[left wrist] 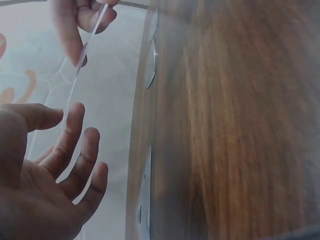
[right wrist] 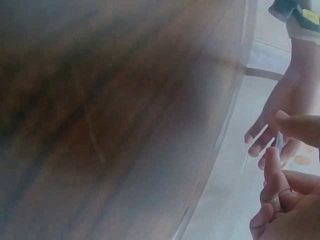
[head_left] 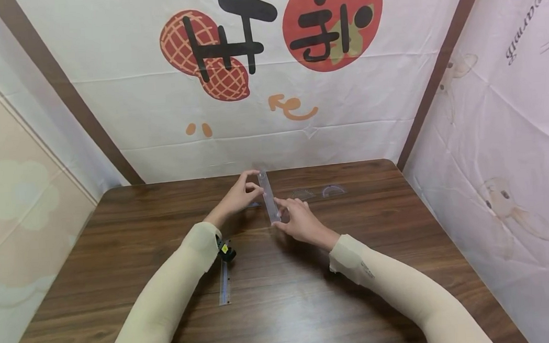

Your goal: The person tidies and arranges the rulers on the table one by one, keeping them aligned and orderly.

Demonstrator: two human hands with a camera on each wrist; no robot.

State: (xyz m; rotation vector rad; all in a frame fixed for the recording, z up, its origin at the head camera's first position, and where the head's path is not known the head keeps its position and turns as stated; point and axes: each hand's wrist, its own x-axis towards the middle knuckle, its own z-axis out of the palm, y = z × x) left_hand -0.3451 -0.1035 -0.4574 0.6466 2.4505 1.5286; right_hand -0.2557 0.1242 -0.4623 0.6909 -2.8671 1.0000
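A clear plastic ruler (head_left: 268,197) is held up over the far part of the table, tilted, with both hands on it. My left hand (head_left: 238,199) pinches it near its far end between thumb and index finger. The other left fingers are spread loosely in the left wrist view. Thumb and fingers of my right hand (head_left: 302,221) pinch the nearer end. Seen nearly edge-on, the ruler (left wrist: 75,82) is a thin strip between the hands in the left wrist view. In the right wrist view, fingers mostly hide it.
On the brown wooden table (head_left: 320,294), a second clear ruler (head_left: 224,284) lies near the left forearm. A clear protractor (head_left: 333,190) and a clear set square (head_left: 303,194) lie beyond the right hand. Another small clear piece (head_left: 254,205) lies behind the ruler. A printed cloth (head_left: 347,130) hangs behind the table.
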